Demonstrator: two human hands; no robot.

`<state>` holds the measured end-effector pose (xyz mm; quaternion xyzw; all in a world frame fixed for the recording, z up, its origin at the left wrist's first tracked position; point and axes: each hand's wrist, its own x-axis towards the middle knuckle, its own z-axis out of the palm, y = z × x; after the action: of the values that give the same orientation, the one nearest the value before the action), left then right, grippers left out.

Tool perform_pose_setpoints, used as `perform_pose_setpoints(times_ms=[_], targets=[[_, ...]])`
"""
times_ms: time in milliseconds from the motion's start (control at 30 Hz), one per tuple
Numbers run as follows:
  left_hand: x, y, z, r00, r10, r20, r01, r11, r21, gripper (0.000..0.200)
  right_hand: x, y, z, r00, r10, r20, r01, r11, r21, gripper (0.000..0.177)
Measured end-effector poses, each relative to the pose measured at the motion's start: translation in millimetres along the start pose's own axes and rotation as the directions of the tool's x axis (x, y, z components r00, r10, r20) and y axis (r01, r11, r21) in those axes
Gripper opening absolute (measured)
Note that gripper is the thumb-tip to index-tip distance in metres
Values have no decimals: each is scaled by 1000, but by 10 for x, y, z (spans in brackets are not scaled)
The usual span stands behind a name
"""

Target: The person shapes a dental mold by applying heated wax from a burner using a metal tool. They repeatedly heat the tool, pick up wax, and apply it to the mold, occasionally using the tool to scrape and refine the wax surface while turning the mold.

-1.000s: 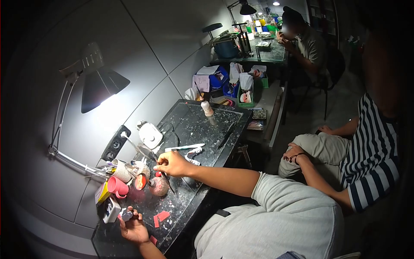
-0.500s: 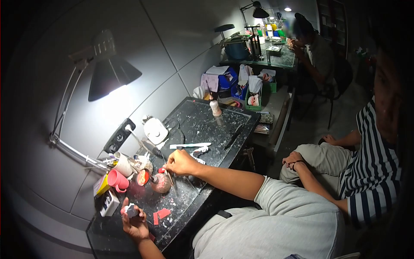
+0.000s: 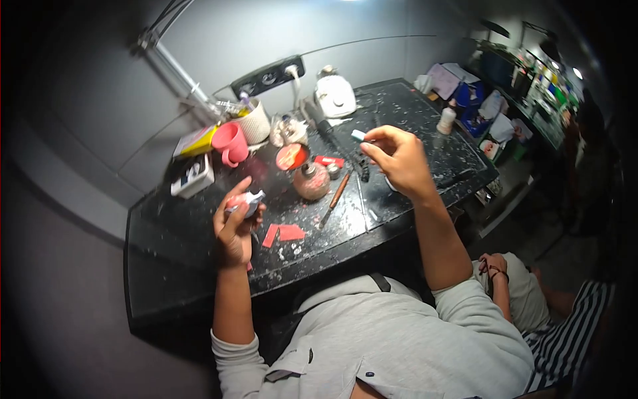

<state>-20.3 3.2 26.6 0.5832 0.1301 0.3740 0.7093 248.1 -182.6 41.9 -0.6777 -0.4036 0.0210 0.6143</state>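
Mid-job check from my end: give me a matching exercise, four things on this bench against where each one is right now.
Things:
1 pink cup
2 light-blue piece
3 pink-and-white piece
4 red flat pieces

Places:
A held in the left hand
B lying on the bench, towards its front edge
C pinched in the right hand
D beside the white ribbed cup

Pairs: 1-D, 2-C, 3-A, 4-B.

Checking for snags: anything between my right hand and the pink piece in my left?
A round flask and a slim tool sit on the bench between the right hand, pinching a blue bit, and the pink piece in the left hand.
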Motion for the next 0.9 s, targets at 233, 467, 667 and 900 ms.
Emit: perform_pose_setpoints(times_ms=[233, 467, 667, 900], targets=[[-65, -35, 85, 977, 209, -52, -178, 921, 347, 37, -603, -14, 60, 903, 123, 412, 101, 872, -480, 28], [-18, -71, 11, 971, 216, -107, -160, 909, 384, 32, -572, -91, -274, 957, 56, 283, 80, 891, -447, 29], [103, -45, -296, 854, 258, -452, -307, 951, -37, 52, -495, -87, -579, 999, 30, 20, -18, 900, -435, 30], [46, 137, -613, 697, 322, -641, -537, 827, -167, 53, -757, -425, 176, 853, -211, 476, 289, 953, -95, 38]])
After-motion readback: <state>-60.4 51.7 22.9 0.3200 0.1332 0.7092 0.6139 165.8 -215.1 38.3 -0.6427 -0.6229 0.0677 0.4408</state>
